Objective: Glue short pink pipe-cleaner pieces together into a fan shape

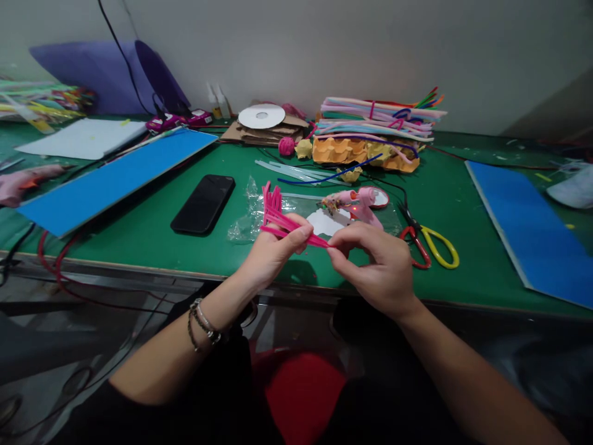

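A bunch of bright pink pipe cleaners (272,207) fans out to the upper left from my left hand (280,247), whose thumb and fingers are closed around its middle. The bunch narrows toward the right, where my right hand (377,262) pinches its tip between thumb and forefinger. Both hands are held above the front edge of the green table. Just behind them a pink glue gun (365,207) lies on clear plastic wrap (243,225), with a small red light showing. Scissors (428,244) with one red and one yellow handle rest to the right of my right hand.
A black phone (202,204) lies left of my hands. Blue boards (125,179) lie on both sides. Behind are clear glue sticks (287,173), a pink ball (286,146), an orange egg carton (340,150) and bundled pipe cleaners (375,117). Red cables (58,262) hang over the left front edge.
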Action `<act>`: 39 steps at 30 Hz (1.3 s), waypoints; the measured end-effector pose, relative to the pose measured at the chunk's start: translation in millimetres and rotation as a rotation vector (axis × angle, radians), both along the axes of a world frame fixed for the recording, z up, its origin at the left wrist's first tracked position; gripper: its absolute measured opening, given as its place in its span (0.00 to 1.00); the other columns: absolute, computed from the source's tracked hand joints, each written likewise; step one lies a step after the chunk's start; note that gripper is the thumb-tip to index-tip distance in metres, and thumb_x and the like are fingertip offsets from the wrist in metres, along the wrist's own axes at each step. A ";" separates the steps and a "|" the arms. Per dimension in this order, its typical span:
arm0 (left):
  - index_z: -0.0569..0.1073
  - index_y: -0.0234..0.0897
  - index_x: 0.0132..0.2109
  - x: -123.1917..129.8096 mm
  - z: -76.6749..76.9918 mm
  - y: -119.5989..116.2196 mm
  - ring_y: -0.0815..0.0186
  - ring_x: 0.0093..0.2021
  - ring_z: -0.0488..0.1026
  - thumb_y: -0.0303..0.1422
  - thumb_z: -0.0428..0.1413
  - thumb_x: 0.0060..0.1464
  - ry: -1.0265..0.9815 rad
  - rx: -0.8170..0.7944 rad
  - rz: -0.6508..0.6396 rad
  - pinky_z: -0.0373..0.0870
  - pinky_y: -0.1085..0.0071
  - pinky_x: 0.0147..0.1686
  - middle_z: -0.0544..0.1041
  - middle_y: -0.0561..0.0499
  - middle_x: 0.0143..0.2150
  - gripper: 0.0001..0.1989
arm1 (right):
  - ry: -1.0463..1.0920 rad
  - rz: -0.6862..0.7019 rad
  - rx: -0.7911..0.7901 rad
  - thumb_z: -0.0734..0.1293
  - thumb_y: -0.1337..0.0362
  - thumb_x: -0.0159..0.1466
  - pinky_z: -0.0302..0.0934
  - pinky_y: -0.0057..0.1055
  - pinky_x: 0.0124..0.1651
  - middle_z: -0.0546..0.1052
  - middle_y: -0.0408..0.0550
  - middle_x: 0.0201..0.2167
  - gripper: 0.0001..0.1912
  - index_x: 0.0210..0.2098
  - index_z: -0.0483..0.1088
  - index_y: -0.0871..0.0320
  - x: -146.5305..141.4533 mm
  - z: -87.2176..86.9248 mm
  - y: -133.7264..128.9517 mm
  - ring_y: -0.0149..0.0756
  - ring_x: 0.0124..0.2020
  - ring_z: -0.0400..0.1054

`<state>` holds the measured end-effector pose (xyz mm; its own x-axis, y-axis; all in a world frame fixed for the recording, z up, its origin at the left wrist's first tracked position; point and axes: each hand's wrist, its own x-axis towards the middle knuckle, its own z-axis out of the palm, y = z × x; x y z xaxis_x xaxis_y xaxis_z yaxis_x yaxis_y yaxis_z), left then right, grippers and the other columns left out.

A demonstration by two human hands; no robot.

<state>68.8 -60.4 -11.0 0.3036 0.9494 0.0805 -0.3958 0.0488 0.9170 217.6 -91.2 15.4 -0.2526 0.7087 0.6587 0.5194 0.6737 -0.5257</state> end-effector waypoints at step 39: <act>0.68 0.36 0.24 -0.5 -0.9 3.8 0.76 0.21 0.56 0.38 0.61 0.38 -0.016 -0.104 0.034 0.52 0.75 0.22 0.61 0.58 0.18 0.12 | -0.010 0.043 0.043 0.63 0.72 0.56 0.59 0.24 0.27 0.70 0.40 0.22 0.03 0.29 0.66 0.58 -1.3 -6.9 4.3 0.26 0.24 0.64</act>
<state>68.3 -56.6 -11.8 0.2702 0.9627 -0.0144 -0.4137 0.1296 0.9012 216.3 -86.9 8.5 -0.2889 0.6680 0.6858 0.4948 0.7175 -0.4904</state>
